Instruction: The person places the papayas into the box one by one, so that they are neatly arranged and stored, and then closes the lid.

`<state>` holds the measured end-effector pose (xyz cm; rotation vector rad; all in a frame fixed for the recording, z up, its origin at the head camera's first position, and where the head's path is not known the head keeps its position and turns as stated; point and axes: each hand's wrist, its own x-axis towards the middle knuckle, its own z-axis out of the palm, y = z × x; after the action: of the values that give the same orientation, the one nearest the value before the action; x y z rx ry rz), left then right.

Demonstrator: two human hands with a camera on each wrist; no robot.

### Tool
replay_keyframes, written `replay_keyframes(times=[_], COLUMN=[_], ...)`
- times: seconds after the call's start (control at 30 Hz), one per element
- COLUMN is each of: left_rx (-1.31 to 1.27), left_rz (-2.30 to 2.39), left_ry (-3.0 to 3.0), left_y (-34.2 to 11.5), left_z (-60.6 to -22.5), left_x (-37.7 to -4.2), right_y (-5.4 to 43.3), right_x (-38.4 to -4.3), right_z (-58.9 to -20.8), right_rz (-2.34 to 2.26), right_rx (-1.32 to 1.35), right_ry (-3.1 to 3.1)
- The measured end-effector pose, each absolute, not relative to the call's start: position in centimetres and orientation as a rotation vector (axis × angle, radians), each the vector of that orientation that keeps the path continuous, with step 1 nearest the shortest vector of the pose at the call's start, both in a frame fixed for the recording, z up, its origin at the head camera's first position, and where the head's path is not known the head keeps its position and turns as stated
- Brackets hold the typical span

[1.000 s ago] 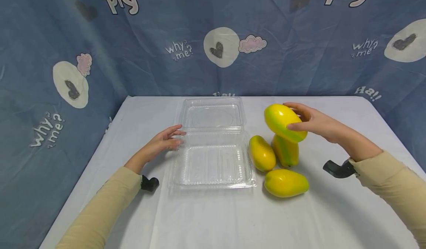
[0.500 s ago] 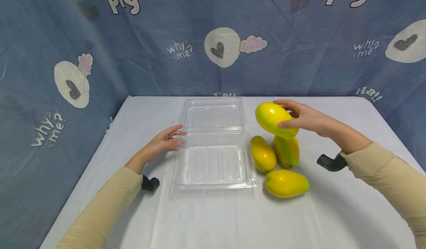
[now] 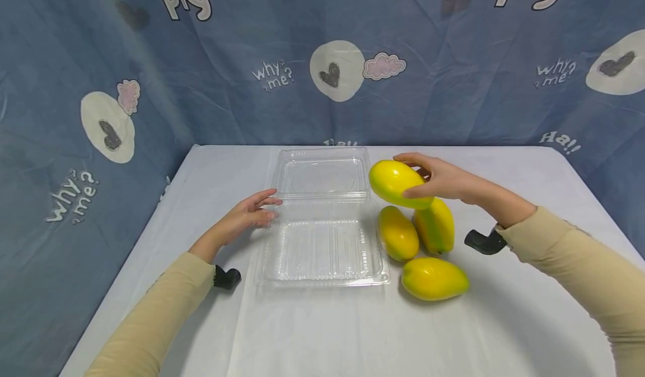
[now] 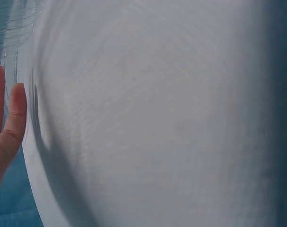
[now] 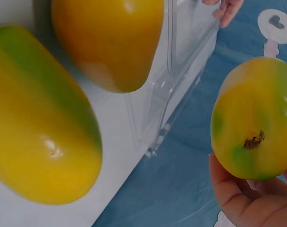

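My right hand (image 3: 437, 180) holds a yellow-green papaya (image 3: 395, 182) in the head view, thumb on the near side and fingers over the far side. The right wrist view shows its brown stem end (image 5: 254, 140). Below it on the table are a papaya (image 3: 398, 234) beside the container, a green-streaked papaya (image 3: 434, 228) partly hidden by the held one, and a papaya (image 3: 434, 279) lying crosswise in front. My left hand (image 3: 245, 215), fingers loosely extended and holding nothing, is at the left edge of the clear plastic clamshell container (image 3: 322, 280). In the left wrist view only some fingers (image 4: 16, 111) show.
The container's lid (image 3: 322, 174) lies folded back, toward the rear of the white-covered table (image 3: 322, 332). A blue printed cloth (image 3: 242, 108) hangs behind the table and along its sides. Black wrist mounts (image 3: 485, 242) stick out from both sleeves.
My right hand has carried the papaya leftward, from above the green-streaked papaya toward the container's right side. My left hand and the container have stayed in place.
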<state>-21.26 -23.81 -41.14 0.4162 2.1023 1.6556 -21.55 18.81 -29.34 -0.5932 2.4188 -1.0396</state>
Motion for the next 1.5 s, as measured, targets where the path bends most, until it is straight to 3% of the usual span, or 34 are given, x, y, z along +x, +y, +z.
replay_keyframes(times=[1.5], left_rx=[0.431], left_rz=[1.646], left_ry=[2.102], left_y=[-23.9], left_z=[-40.9], left_x=[-21.2], right_y=[11.2], right_x=[-21.5], right_z=[-33.4], right_rz=[-0.693], right_rx=[-1.198], right_ry=[2.504])
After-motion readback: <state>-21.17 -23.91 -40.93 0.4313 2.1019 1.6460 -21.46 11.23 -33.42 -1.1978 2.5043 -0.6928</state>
